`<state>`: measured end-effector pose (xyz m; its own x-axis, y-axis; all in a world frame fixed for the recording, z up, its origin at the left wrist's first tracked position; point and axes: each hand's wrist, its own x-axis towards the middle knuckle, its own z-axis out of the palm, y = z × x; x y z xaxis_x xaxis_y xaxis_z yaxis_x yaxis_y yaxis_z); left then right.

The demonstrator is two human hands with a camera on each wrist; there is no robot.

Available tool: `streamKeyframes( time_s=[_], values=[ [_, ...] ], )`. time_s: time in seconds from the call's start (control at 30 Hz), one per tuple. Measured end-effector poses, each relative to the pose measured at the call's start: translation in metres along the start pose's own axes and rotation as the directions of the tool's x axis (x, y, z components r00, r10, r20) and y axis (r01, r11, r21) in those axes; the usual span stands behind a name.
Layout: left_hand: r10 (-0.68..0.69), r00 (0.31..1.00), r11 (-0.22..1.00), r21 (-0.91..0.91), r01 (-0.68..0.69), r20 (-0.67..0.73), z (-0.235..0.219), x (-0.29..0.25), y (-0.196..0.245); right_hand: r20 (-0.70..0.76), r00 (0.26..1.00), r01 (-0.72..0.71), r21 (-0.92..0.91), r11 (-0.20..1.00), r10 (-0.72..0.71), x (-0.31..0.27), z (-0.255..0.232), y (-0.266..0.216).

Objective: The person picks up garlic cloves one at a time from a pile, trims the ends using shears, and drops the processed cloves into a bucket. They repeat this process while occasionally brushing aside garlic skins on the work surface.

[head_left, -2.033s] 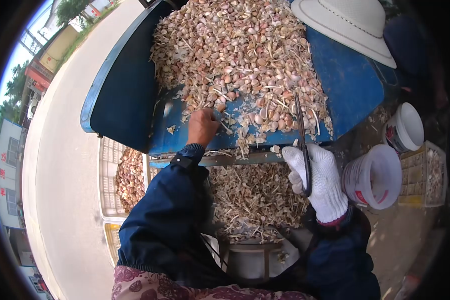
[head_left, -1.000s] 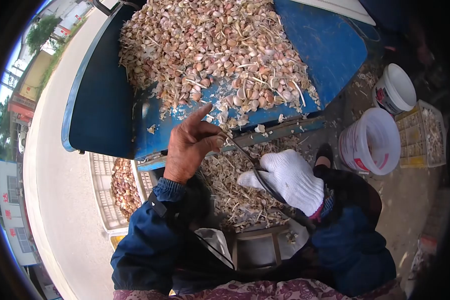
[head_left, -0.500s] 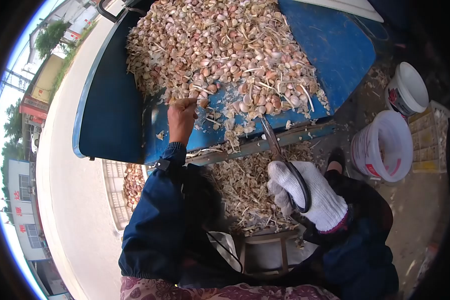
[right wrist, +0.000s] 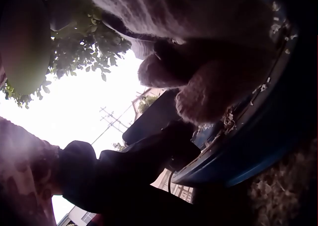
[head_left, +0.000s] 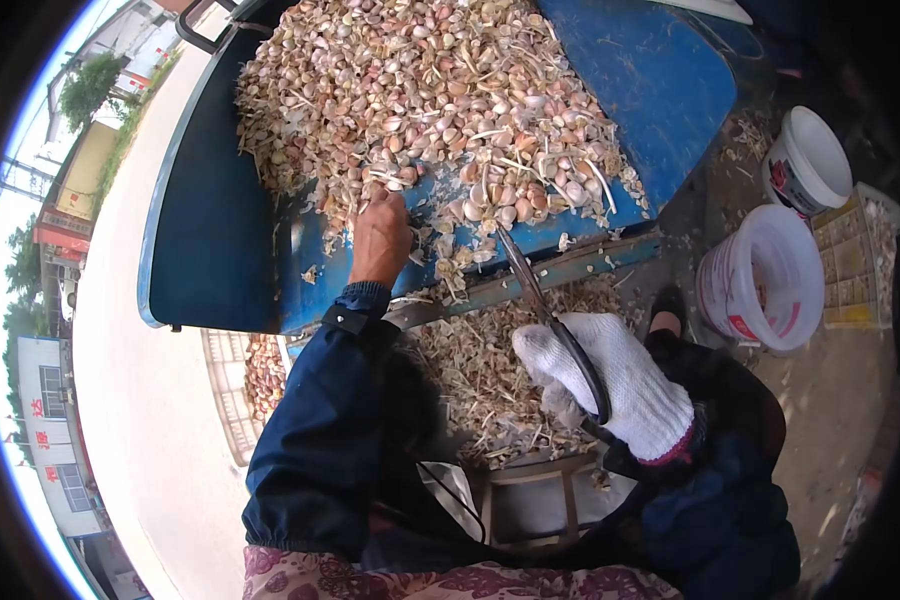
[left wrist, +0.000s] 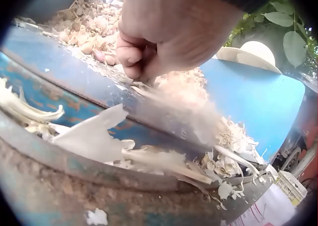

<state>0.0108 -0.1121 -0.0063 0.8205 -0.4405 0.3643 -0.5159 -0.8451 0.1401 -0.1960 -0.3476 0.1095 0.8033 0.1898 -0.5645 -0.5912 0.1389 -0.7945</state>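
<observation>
A big heap of garlic bulbs (head_left: 440,90) fills the blue cart bed (head_left: 660,90). My bare left hand (head_left: 380,235) reaches to the heap's near edge. In the left wrist view the left hand (left wrist: 154,32) has its fingers curled tight among the bulbs (left wrist: 84,42), and what they enclose is mostly hidden. My right hand (head_left: 610,385), in a white knit glove, grips the black handles of scissors (head_left: 530,280). Their blades point up towards the cart's edge. The right wrist view shows only the gloved fingers (right wrist: 198,82) from below.
Cut stalks and skins (head_left: 480,370) lie heaped under the cart's lip. Two white buckets (head_left: 760,285) (head_left: 805,165) and a yellow crate (head_left: 855,265) stand to the right. A crate of garlic (head_left: 260,370) sits at lower left, beside a road. A white hat (left wrist: 248,55) rests on the cart.
My left hand went from the scissors' tip back to the heap's edge and closed there. My right hand stays low, the scissors' blades now pointing up at the cart.
</observation>
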Motion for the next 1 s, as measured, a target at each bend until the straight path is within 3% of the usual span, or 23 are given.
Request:
streamKeyframes(
  time_s=[0.07,0.1,0.13,0.17,0.2,0.23,0.27,0.3,0.33,0.37,0.47,0.53,0.6,0.73,0.87,1.0],
  values=[
    [-0.155,0.988,0.97,-0.194,0.147,-0.025,-0.013,0.002,0.006,0.023,1.0,0.001,0.014,1.0,-0.002,0.002,0.0,0.002],
    [-0.471,0.813,0.731,-0.365,0.577,0.343,-0.022,0.0,0.007,0.045,0.999,0.0,0.025,1.0,-0.001,0.004,0.0,0.003],
    [-0.468,0.816,0.736,-0.36,0.573,0.341,-0.026,-0.006,0.006,0.046,0.999,0.005,0.032,0.999,-0.007,0.005,0.001,0.003],
    [-0.449,0.748,0.307,-0.701,0.644,0.49,-0.031,-0.013,0.003,0.053,0.998,0.032,-0.064,0.997,-0.029,0.006,0.003,0.002],
    [-0.345,0.711,-0.232,-0.789,0.569,0.613,-0.037,-0.019,0.003,0.061,0.997,0.061,-0.158,0.986,-0.051,0.007,0.004,0.001],
    [-0.283,0.734,-0.338,-0.781,0.526,0.617,-0.04,-0.027,0.005,0.05,0.991,0.131,-0.288,0.949,-0.122,0.014,0.004,0.007],
    [-0.28,0.736,-0.333,-0.781,0.528,0.617,-0.047,-0.031,0.015,0.004,0.986,0.148,-0.471,0.87,-0.166,0.016,0.01,0.005],
    [-0.269,0.743,-0.447,-0.763,0.468,0.613,-0.052,-0.036,0.026,0.0,0.922,0.294,-0.653,0.698,-0.388,0.024,0.01,0.018],
    [-0.259,0.749,-0.555,-0.729,0.4,0.609,-0.055,-0.041,0.034,0.046,0.811,0.378,-0.801,0.463,-0.583,0.029,0.011,0.026],
    [-0.192,0.773,-0.625,-0.683,0.379,0.605,-0.055,-0.045,0.034,0.048,0.769,0.354,-0.862,0.362,-0.637,0.03,0.013,0.031],
    [-0.188,0.791,-0.62,-0.696,0.364,0.582,-0.062,-0.052,0.055,0.02,0.822,0.222,-0.932,0.288,-0.569,0.026,0.021,0.025],
    [-0.21,0.794,-0.619,-0.706,0.343,0.571,-0.072,-0.051,0.071,0.009,0.831,0.225,-0.919,0.323,-0.555,0.023,0.023,0.019],
    [-0.23,0.792,-0.539,-0.751,0.381,0.566,-0.078,-0.05,0.078,0.04,0.794,0.25,-0.931,0.265,-0.607,0.023,0.022,0.018],
    [-0.131,0.845,-0.443,-0.793,0.417,0.518,-0.078,-0.054,0.072,0.092,0.743,0.296,-0.933,0.203,-0.663,0.02,0.017,0.016],
    [-0.148,0.835,-0.408,-0.802,0.437,0.53,-0.083,-0.052,0.076,0.09,0.775,0.294,-0.928,0.231,-0.626,0.019,0.015,0.015],
    [-0.114,0.827,-0.436,-0.776,0.457,0.551,-0.083,-0.052,0.074,0.051,0.779,0.336,-0.875,0.349,-0.624,0.019,0.016,0.021]
  ],
)
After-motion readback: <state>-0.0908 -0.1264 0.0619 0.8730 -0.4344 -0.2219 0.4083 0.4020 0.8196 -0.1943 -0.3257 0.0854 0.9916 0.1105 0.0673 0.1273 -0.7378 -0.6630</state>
